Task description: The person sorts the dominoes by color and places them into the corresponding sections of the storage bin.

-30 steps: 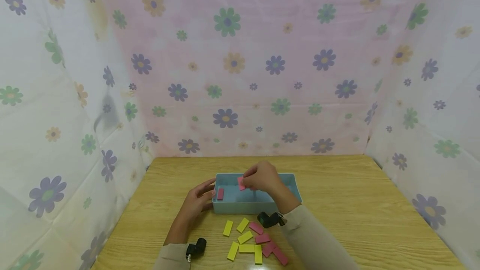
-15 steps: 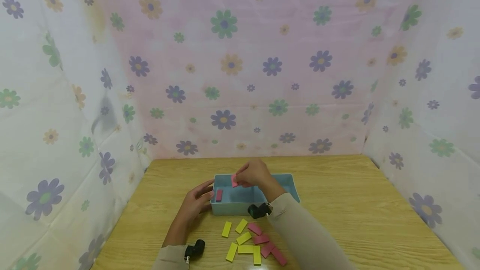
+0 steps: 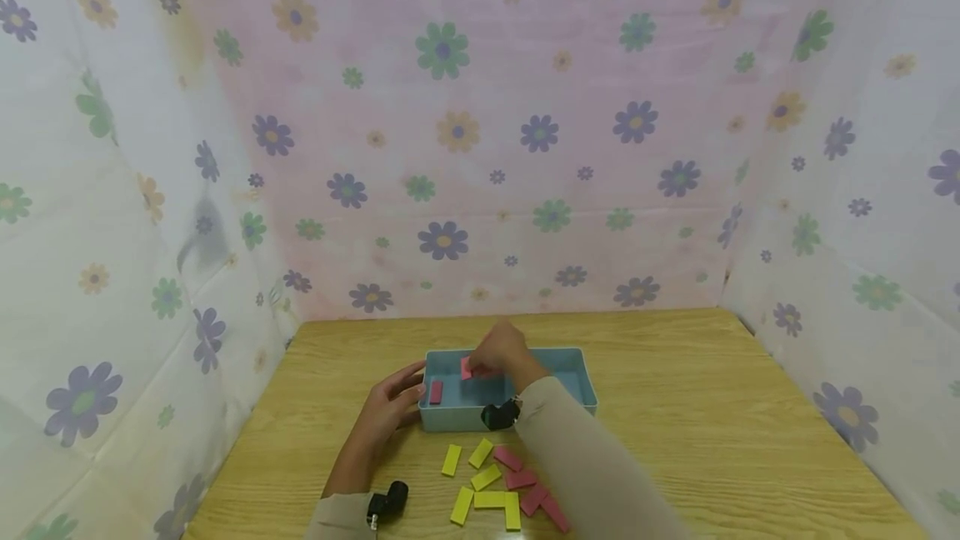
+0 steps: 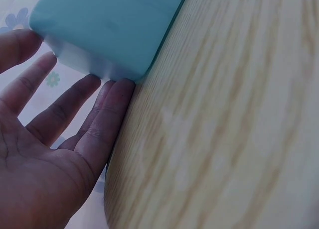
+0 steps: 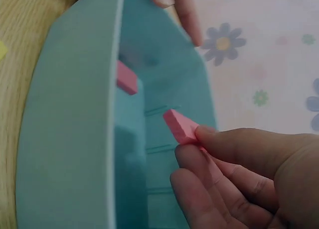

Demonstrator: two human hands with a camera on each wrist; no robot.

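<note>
A light-blue rectangular box (image 3: 457, 419) stands on the wooden table. The left hand (image 3: 387, 403) rests its fingertips against the box's left end; in the left wrist view those fingers (image 4: 107, 117) are spread and nearly straight. Over the box's inside, the right hand (image 3: 501, 354) pinches a pink block (image 5: 180, 126) between thumb and fingers, above the ribbed floor. Another pink block (image 3: 436, 392) lies in the box at its left end. The far part of the box's inside is partly covered by the right hand and forearm.
In front of the box lie several yellow blocks (image 3: 486, 477) and several pink blocks (image 3: 520, 479), some touching. The wooden table (image 3: 675, 407) is bordered by flowered cloth (image 3: 480, 148) at the back and sides.
The right hand has moved left and then lower into the box with the pink block. The left hand stays at the box's left end. The head view has shifted slightly.
</note>
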